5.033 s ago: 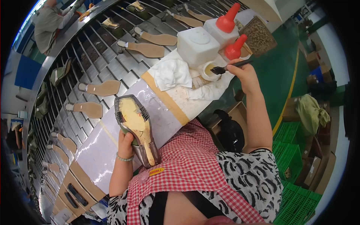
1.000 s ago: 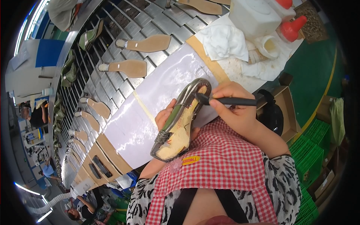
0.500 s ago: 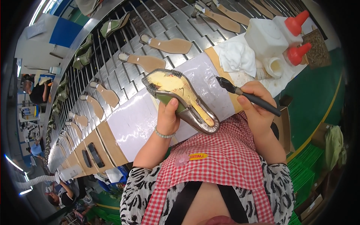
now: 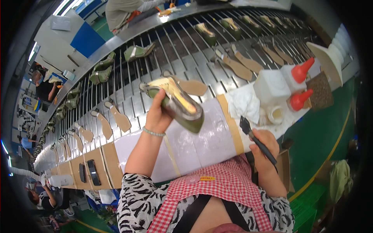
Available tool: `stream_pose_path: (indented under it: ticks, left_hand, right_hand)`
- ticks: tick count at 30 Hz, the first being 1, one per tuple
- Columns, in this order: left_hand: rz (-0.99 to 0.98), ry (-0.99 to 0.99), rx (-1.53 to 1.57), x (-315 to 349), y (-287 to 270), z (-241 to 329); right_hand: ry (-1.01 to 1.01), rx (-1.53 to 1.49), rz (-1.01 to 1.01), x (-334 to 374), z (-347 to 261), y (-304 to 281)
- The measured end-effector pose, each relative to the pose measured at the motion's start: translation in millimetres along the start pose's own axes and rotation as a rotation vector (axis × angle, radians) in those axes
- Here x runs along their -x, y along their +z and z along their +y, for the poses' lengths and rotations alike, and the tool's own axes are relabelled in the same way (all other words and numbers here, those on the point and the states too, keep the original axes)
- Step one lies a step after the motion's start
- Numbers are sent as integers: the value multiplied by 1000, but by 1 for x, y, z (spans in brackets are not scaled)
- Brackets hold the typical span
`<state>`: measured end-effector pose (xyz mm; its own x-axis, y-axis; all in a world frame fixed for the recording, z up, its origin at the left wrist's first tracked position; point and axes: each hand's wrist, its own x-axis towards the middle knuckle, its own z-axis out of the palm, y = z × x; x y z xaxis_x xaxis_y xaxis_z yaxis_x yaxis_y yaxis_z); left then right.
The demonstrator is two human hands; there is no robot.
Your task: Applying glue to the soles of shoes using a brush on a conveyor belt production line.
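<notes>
My left hand (image 4: 158, 115) is wrapped round a green shoe (image 4: 185, 112), its pale yellow underside turned upward and its dark rim glossy. The shoe is held above the far side of the lilac-covered work board (image 4: 194, 138), and a tan sole (image 4: 192, 86) behind it is partly hidden. In my right hand (image 4: 267, 146) is a black-handled brush (image 4: 261, 145), its dark tip pointing up and left, beside a crumpled white cloth (image 4: 243, 104). Just beyond the brush sits an open white jar (image 4: 276, 115).
A slatted metal conveyor (image 4: 155, 77) curves past the board, carrying several tan soles (image 4: 118, 116) and green shoes (image 4: 101, 70). White bottles (image 4: 272, 87) with red caps (image 4: 301, 70) stand at right. Phones (image 4: 93, 172) lie at left. A person (image 4: 124, 13) is across the conveyor.
The shoe in my left hand has moved away from my body toward the conveyor, and its toe has tipped. My right hand with the brush is lower and nearer me. The view has shifted.
</notes>
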<state>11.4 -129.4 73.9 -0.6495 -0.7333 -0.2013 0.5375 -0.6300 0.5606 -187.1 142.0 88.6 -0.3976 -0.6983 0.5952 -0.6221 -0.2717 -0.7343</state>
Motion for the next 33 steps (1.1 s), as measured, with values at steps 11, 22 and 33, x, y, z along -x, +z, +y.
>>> stream_pose_path:
  ticks: [11, 22, 33]
  left_hand:
    - [-64, 33, -390, -239, 1, 95]
    - [412, 224, -356, -390, -110, 108]
    - [593, 306, 425, -460, -197, 159]
  right_hand:
    - [276, -99, 31, -16, 36, 6]
    - [589, -316, 184, -38, 58, 47]
    - [680, -166, 49, -64, 61, 47]
